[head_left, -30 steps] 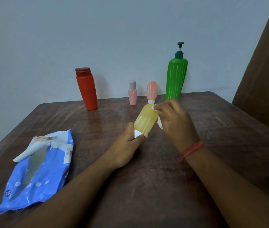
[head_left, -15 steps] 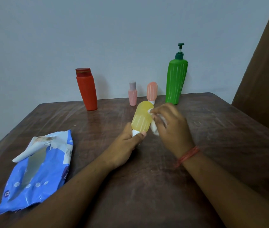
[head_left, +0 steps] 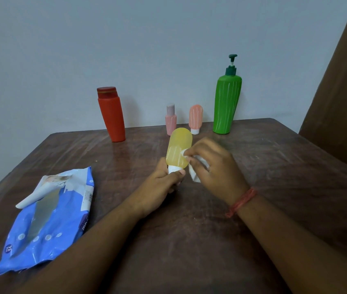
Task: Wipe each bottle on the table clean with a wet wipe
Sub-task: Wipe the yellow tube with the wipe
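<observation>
**Yellow bottle held cap-down, wipe pressed to its side**

The left hand has its grip curled round the white cap end of the yellow bottle, holding it upside down above the counter. The right hand pinches a white wet wipe against the bottle's right side. Behind stand a red bottle, a small pink bottle, a peach bottle and a green pump bottle. A blue wipes pack lies at left.

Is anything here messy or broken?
Nothing is spilled or broken. The wipes pack lies with its flap peeled open, and the red bottle looks to lean left, perhaps only from the wide lens.
</observation>
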### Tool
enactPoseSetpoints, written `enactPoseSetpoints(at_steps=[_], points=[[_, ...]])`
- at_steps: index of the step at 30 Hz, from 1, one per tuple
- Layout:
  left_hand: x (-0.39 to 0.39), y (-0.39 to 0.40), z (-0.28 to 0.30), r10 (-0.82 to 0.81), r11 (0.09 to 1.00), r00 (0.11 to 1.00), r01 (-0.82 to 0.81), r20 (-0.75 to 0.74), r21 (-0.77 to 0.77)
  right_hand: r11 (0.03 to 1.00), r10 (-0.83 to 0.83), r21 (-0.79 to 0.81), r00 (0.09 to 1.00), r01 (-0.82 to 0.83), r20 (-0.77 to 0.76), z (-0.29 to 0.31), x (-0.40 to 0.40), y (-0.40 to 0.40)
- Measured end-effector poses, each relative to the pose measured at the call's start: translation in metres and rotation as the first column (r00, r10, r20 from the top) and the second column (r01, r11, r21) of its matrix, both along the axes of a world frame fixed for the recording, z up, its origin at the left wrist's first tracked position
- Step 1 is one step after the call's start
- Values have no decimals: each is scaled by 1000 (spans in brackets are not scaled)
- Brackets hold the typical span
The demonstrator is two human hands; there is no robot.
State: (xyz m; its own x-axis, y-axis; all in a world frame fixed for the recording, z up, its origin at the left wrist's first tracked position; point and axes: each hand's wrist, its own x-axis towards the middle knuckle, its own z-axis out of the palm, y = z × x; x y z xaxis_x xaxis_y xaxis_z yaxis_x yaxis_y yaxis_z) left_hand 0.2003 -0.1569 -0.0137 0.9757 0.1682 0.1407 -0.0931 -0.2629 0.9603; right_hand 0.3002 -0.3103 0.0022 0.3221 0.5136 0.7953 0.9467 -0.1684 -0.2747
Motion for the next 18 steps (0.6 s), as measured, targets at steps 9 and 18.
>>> enactPoseSetpoints(at_steps=[9,18], points=[[-3,3,6,-32,994,999,32,10,-101,985,74,-164,994,-61,76,-3,1,2],[3,8,0,-115,956,993,121,37,-267,999,1,-42,999,1,48,-4,-5,6]])
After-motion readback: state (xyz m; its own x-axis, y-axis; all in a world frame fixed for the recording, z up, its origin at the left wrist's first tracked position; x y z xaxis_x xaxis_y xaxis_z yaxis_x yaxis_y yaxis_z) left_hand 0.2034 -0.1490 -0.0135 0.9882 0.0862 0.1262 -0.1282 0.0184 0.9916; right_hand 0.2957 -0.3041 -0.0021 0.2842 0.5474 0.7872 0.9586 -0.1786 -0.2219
